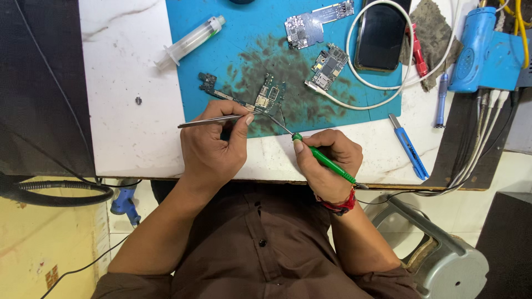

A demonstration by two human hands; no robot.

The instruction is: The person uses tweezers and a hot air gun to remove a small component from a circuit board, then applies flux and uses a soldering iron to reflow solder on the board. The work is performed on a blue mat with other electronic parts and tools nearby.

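My left hand (213,145) pinches metal tweezers (206,122), whose tips reach a green phone circuit board (265,99) lying on the blue work mat (249,39). My right hand (326,163) holds a green-handled soldering iron (327,161) like a pen, its thin metal tip touching the same board's lower edge. Both hands rest at the front edge of the white marble table (127,83). The mat around the board is stained dark.
Two more circuit boards (330,66) (310,25) lie on the mat with a black phone (381,36), a white cable (354,94) and a syringe (191,40). At right are a blue box (485,50), a blue knife (409,147), a screwdriver (440,99) and a grey cloth (435,33). A metal stool (443,254) stands below.
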